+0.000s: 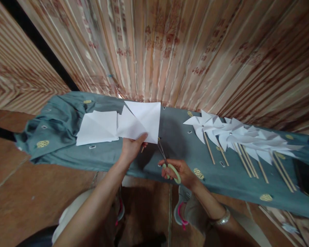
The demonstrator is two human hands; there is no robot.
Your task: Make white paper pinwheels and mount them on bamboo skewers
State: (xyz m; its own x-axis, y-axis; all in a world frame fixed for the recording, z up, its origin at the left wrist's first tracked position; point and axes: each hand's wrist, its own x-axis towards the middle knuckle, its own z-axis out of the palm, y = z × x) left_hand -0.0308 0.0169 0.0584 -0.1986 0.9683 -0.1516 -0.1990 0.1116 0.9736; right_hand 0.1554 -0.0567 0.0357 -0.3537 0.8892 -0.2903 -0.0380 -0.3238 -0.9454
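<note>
The left hand pinches a slit paper square over the tabletop toward its far edge, apart from the right hand, clamped round scissors near the sheet's near right corner, where taut paper should keep the cut straight.
</note>
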